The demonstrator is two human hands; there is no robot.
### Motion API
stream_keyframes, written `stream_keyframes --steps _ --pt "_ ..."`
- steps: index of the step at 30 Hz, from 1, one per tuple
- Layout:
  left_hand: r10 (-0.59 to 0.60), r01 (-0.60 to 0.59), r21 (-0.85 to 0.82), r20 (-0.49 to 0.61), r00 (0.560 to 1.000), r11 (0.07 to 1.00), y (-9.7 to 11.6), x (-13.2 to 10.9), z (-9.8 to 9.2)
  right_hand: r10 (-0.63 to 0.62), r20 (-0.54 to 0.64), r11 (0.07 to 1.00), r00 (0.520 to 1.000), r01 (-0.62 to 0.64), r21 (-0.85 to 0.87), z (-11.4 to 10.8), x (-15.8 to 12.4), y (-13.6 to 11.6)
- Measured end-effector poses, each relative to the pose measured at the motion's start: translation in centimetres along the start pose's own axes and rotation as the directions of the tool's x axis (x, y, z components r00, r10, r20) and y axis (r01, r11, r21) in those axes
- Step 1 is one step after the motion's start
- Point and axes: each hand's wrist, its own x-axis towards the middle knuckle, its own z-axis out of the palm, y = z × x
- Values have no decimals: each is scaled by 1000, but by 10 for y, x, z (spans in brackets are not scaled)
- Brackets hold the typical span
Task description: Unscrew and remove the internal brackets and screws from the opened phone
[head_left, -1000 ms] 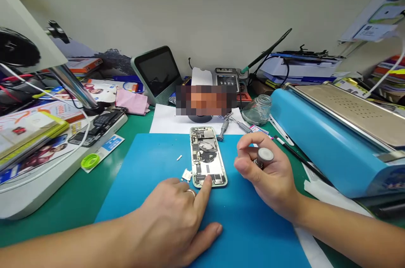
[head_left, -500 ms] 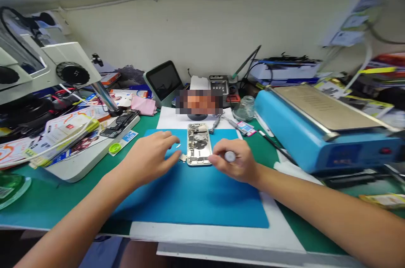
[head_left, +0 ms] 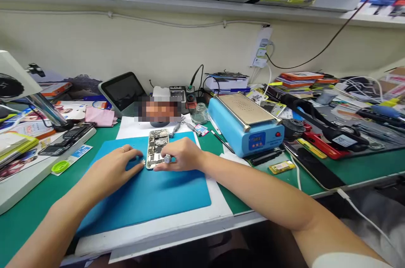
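Note:
An opened phone [head_left: 156,146] with its insides bare lies on a blue mat [head_left: 148,190]. My left hand [head_left: 117,166] rests on the mat at the phone's near left corner, fingers pinched together by a small metal part; what they hold is hidden. My right hand [head_left: 181,155] is closed around a silver-capped screwdriver [head_left: 167,159], right at the phone's near end.
A blue heating plate machine [head_left: 245,127] stands right of the mat. A glass jar [head_left: 200,113], tweezers and a small tablet [head_left: 122,90] sit behind. A microscope base with phone parts [head_left: 47,150] is at left. Cluttered tools and cables fill the right; stacked boxes line the shelf above.
The view has pulled back and risen, showing more bench and the shelf. My left hand moved from the phone's bottom edge to its left corner. The right hand lowered the screwdriver to the phone.

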Motion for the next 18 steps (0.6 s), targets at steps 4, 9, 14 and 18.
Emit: stream_keyframes --steps 4,9,14,18 --pt "44 -42 -69 28 999 997 -8 4 2 30 57 998 998 -27 -60 -7 4 0" --pt "20 -17 -145 21 1000 989 -9 4 5 35 116 995 993 -23 -102 -16 8 -5" --pt "-28 26 -192 -8 1000 981 0 -2 2 16 117 994 993 -3 -110 -26 10 -1" --pt "-63 45 -234 -70 996 971 10 -8 3 -25 94 994 995 34 -101 -33 13 10"
